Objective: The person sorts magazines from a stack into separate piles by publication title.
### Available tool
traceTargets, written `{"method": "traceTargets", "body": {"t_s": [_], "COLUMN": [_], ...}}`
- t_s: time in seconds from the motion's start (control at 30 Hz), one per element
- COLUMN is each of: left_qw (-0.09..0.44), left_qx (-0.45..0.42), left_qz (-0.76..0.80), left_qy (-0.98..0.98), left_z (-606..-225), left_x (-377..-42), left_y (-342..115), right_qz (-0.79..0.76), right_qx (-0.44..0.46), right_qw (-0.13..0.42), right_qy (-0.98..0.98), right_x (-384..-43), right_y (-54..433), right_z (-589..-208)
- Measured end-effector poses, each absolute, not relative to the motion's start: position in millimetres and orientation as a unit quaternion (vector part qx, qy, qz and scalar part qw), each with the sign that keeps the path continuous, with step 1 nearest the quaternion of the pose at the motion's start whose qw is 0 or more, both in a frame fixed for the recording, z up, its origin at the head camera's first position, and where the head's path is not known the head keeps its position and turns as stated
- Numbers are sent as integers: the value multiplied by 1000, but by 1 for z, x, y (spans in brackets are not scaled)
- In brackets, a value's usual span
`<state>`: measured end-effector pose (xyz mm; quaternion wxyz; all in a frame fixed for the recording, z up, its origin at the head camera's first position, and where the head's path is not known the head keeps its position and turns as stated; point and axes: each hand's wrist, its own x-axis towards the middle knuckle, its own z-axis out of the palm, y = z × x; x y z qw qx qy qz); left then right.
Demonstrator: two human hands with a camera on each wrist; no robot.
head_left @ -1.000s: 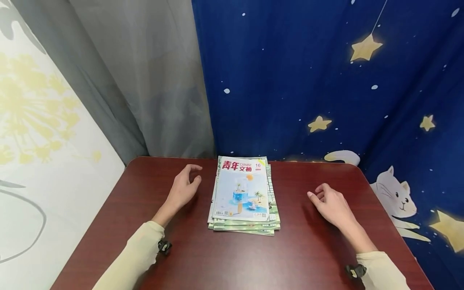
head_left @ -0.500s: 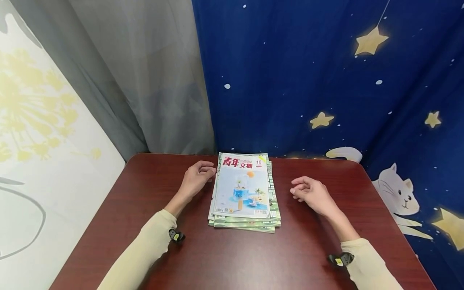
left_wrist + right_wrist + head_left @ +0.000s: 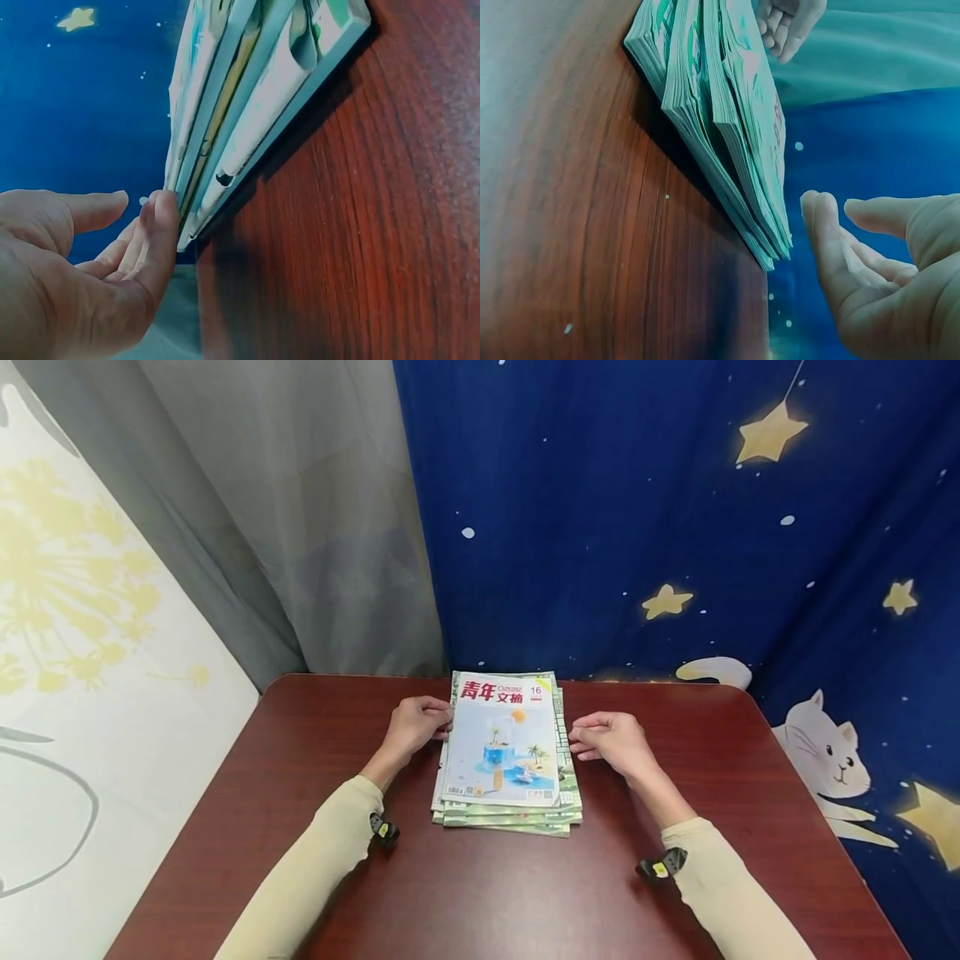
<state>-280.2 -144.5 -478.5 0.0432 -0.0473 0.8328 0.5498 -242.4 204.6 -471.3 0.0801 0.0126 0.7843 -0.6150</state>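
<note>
A stack of several magazines (image 3: 501, 752) lies near the far edge of the table, its lower ones slightly fanned out. The top magazine has a white and blue cover with red lettering. At its left side, my left hand (image 3: 416, 724) has its fingertips against or very close to the stack's edge; in the left wrist view the thumb (image 3: 101, 210) stands apart from the fingers. My right hand (image 3: 615, 742) is just right of the stack. In the right wrist view, a gap shows between its relaxed fingers (image 3: 826, 247) and the page edges. Neither hand grips anything.
The dark red wooden table (image 3: 495, 893) has rounded far corners. Behind it hang a grey curtain (image 3: 330, 527) and a blue curtain (image 3: 570, 527) with stars and a cat. A white patterned surface (image 3: 90, 693) runs along the left.
Both hands have moved inward toward the stack, the left one rightward and the right one leftward over a longer distance. The magazines have stayed in place on the table.
</note>
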Motion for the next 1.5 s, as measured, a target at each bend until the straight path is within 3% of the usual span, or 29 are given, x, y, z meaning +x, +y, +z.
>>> {"method": "traceTargets", "body": {"t_s": [0.57, 1.13, 1.5], "left_qw": [21, 95, 98], "left_qx": [-55, -61, -110], "left_qz": [508, 468, 434], "left_qy": [860, 876, 889], "left_z": [-480, -469, -475], "left_x": [-292, -303, -307], "left_y": [-136, -131, -127], "right_qz": [-570, -548, -480], "right_qx": [74, 104, 126], "right_qw": [101, 142, 134], "right_qy": [812, 818, 858], "right_x": [-257, -274, -276], "right_y": [181, 178, 170], "right_z": [-474, -480, -480]}}
